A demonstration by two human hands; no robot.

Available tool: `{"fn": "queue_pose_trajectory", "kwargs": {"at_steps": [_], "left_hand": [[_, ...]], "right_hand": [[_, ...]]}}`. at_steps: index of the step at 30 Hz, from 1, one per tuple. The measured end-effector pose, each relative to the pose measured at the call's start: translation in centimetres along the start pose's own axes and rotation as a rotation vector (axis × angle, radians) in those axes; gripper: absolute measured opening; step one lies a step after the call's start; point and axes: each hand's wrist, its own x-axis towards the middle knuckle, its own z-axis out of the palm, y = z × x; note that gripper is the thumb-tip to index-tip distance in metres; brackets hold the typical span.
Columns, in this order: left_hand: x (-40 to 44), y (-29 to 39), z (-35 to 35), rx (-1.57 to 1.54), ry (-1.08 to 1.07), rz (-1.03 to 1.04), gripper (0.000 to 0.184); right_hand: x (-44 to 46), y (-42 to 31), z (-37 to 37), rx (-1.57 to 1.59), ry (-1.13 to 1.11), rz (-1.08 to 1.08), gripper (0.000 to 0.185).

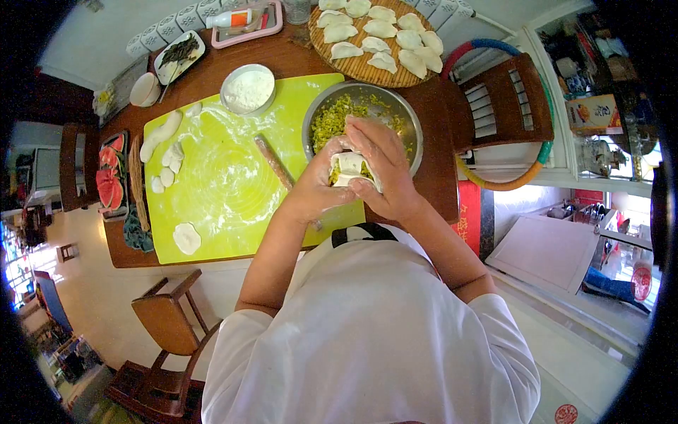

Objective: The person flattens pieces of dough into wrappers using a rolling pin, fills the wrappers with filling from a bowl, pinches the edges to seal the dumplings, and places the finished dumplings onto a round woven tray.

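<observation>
Both my hands are cupped around a dumpling, whose white wrapper is partly folded over green filling that shows at its sides. My left hand grips it from the left, and my right hand curves round it from the right. They are over the front of a steel bowl of chopped green filling. A rolling pin lies on the yellow-green mat, its near end partly hidden by my left wrist. One flat dough wrapper rests at the mat's front left.
A bowl of flour sits at the mat's back edge. Dough pieces and a dough roll lie left. Behind the steel bowl, a round woven tray carries several dumplings. Watermelon slices stand at the table's left end. Chairs flank the table.
</observation>
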Motion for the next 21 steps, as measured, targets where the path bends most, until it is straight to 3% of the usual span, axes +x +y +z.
{"fn": "queue_pose_trajectory", "kwargs": {"at_steps": [5,8,14,17,19,20,21], "left_hand": [[-0.1,0.7,0.2,0.023,0.011,-0.017,0.064],[-0.1,0.8,0.3,0.228,0.049,-0.009,0.066],[0.6,0.6,1.2,0.176,0.074,-0.011,0.067],[1.2,0.7,1.5,0.362,0.108,-0.008,0.079],[1.7,0.7,1.9,0.738,0.198,0.206,0.080],[1.8,0.6,2.2,0.741,0.194,0.207,0.080],[1.8,0.5,2.6,0.757,0.238,0.214,0.080]], "right_hand": [[-0.1,0.1,-0.2,-0.130,-0.003,-0.069,0.053],[-0.3,0.6,-0.1,-0.163,-0.014,-0.125,0.047],[-0.8,1.2,0.5,0.023,0.093,-0.089,0.034],[-0.8,1.2,1.3,0.100,0.248,-0.022,0.031],[-0.9,1.0,2.1,0.299,0.377,0.304,0.036],[-1.0,0.9,2.4,0.299,0.382,0.303,0.036],[-1.1,0.9,2.7,0.486,0.404,0.435,0.039]]}}
